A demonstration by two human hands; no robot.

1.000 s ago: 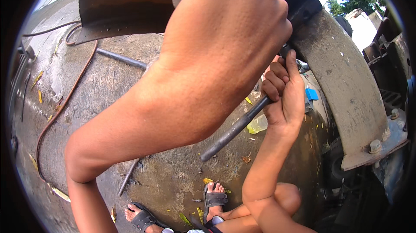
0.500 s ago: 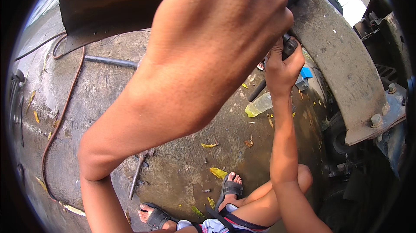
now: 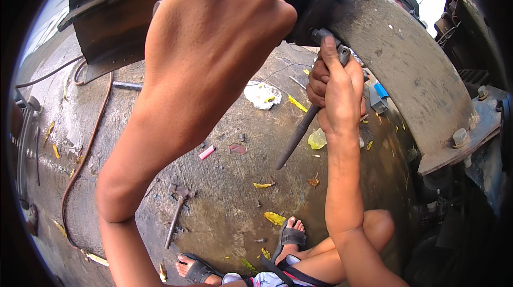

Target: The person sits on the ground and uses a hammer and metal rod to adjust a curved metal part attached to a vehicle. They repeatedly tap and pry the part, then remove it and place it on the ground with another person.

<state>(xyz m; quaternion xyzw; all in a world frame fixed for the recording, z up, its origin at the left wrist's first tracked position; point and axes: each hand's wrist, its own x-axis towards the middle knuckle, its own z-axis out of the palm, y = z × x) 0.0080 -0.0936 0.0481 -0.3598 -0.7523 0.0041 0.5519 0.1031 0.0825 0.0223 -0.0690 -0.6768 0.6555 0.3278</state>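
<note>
Left hand has shifted left, now before the dark beam; its grip cannot be told. Right hand is clamped on the wrench near its head, apparently for steadiness, beside the curved bracket's far end.
</note>
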